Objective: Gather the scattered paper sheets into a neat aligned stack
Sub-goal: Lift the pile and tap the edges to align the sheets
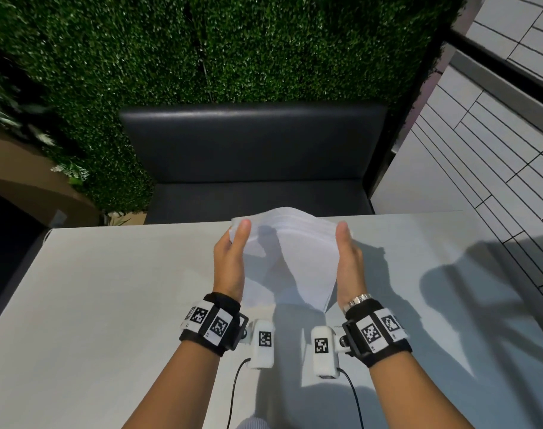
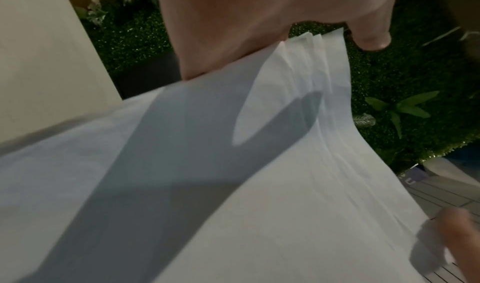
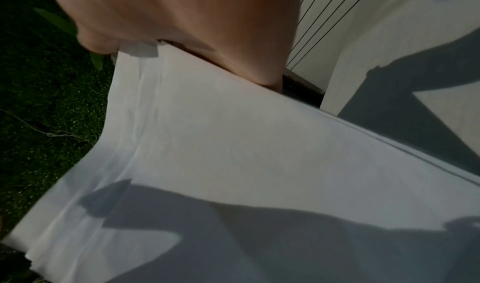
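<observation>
A bundle of several white paper sheets (image 1: 290,255) stands on edge on the pale table (image 1: 94,305), leaning back and slightly fanned at its top edge. My left hand (image 1: 231,258) grips the bundle's left side, thumb on the front. My right hand (image 1: 349,261) grips its right side the same way. In the left wrist view the paper sheets (image 2: 259,184) fill the frame below my left hand (image 2: 246,30), with offset sheet edges showing. In the right wrist view the paper sheets (image 3: 221,143) sit under my right hand (image 3: 182,26). The fingers behind the paper are hidden.
A dark padded bench (image 1: 251,156) stands past the table's far edge, backed by a green hedge wall (image 1: 202,48). A white tiled wall (image 1: 496,134) runs along the right. Wrist camera cables (image 1: 233,394) trail toward me.
</observation>
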`<state>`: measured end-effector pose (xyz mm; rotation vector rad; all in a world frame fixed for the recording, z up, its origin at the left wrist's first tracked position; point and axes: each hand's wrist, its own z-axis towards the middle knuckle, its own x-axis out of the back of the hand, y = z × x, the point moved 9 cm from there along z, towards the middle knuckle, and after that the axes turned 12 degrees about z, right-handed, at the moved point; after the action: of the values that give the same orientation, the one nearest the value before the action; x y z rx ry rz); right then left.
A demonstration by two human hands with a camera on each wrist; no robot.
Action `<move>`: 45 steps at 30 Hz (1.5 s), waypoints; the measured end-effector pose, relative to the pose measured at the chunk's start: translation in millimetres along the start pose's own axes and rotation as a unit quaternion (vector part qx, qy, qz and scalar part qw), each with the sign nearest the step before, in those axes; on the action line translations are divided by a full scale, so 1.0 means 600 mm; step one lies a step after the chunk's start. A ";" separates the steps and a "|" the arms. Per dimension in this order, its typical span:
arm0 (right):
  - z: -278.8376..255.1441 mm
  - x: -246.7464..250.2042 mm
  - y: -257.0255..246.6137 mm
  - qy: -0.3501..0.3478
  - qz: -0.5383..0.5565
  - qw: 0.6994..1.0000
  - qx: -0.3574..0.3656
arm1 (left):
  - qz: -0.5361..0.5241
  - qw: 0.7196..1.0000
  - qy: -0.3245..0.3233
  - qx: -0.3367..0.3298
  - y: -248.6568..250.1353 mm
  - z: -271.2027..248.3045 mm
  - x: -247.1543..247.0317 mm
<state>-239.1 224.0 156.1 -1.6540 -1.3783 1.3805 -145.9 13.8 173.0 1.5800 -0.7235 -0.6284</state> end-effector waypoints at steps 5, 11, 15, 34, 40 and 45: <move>0.008 0.005 0.000 0.033 0.036 0.999 0.001 | 0.007 0.997 0.056 0.049 -0.017 0.010 0.005; 0.008 -0.002 -0.008 0.032 0.018 0.999 0.023 | 0.005 0.997 0.077 0.021 -0.015 0.002 0.008; 0.010 0.000 -0.025 0.033 -0.034 0.995 0.088 | 0.022 0.995 0.091 0.015 -0.016 0.005 0.011; 0.053 0.060 0.023 0.074 0.090 0.993 0.032 | -0.027 0.994 0.048 0.096 -0.105 0.048 0.042; 0.065 0.027 0.051 0.014 0.111 0.992 -0.056 | -0.033 0.995 -0.027 0.094 -0.100 0.057 -0.001; 0.101 0.041 0.052 -0.035 0.029 0.999 -0.022 | -0.025 0.998 -0.044 0.048 -0.114 0.071 0.009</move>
<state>-286.8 226.7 101.8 -1.7015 -1.4201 1.4636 -167.5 -13.1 100.0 1.6706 -0.7914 -0.7119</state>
